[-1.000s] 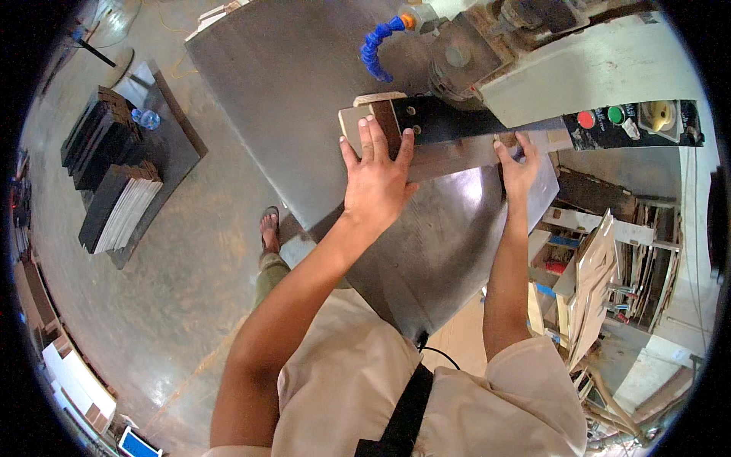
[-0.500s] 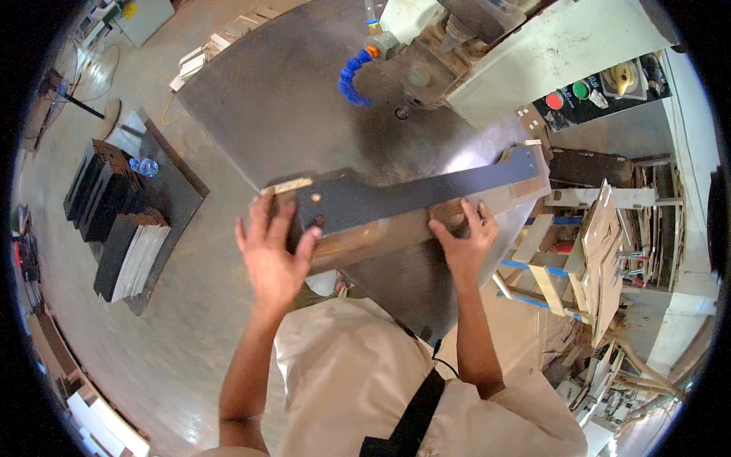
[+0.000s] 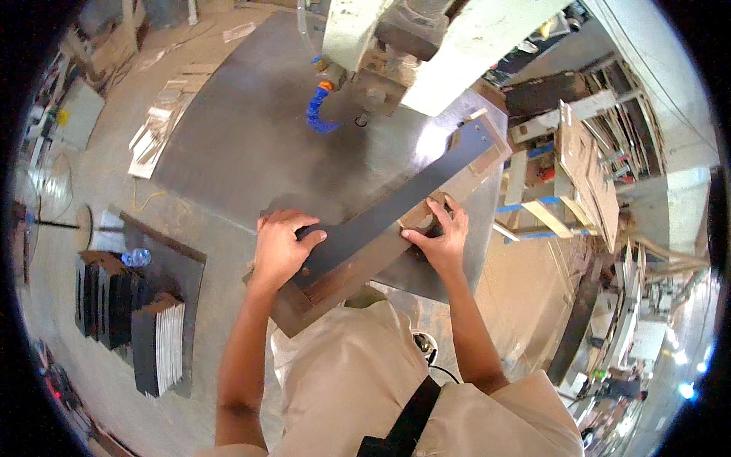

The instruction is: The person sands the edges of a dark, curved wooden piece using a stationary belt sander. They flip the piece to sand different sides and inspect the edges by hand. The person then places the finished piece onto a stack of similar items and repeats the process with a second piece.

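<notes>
A long dark grey panel [image 3: 397, 194] with a curved wider left end lies on a brown wooden jig [image 3: 358, 272], slanting from near my waist up to the far right. My left hand [image 3: 282, 247] grips the wide left end, fingers bent over its far edge and thumb on top of the panel. My right hand [image 3: 442, 240] holds the jig's near edge at a raised wooden block, thumb and fingers curled around it. Under the left palm, part of the panel is hidden.
Beneath lies a smooth metal machine table [image 3: 244, 114]. A machine head [image 3: 377, 95] with a blue jointed hose [image 3: 316, 114] hangs over it. Dark panels stand stacked [image 3: 114, 301] on the left, by a plastic bottle [image 3: 137, 257]. A wooden rack [image 3: 560, 183] stands at the right.
The jig and panel have turned, left end toward my body, right end away. Both hands have kept hold; the left now covers the panel's far edge more. The whole view has swung as well.
</notes>
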The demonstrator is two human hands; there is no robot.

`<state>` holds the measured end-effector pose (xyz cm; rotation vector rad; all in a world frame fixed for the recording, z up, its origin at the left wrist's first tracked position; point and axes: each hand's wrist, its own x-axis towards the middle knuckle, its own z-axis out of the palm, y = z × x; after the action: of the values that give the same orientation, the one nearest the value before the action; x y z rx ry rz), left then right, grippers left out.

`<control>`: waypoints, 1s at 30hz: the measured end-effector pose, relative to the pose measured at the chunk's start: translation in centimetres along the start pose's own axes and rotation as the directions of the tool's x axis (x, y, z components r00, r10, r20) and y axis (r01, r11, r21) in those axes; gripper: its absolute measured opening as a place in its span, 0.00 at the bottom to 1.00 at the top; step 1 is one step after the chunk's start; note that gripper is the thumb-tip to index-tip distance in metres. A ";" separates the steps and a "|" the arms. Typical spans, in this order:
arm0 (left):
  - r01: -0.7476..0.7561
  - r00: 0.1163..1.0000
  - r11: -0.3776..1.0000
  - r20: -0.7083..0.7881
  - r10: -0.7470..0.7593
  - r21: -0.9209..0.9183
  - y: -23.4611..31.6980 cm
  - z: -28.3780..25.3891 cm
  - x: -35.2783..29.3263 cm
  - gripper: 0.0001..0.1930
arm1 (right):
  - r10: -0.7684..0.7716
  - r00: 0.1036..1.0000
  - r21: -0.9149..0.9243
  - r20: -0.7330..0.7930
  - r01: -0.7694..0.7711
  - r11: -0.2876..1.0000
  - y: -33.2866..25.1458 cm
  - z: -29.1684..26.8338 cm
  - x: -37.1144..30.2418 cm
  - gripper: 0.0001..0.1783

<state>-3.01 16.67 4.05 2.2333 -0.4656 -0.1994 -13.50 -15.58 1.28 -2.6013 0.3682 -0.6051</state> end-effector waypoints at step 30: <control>-0.256 0.958 0.904 0.216 0.190 0.341 5.6 3.2 -0.6 0.36 | 0.234 0.953 0.035 -0.193 -0.232 0.972 7.8 -10.2 0.1 0.29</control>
<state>-6.01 11.36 6.25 2.5095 -0.9183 -0.2052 -19.39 -26.00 5.86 -2.4439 0.7215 -0.7767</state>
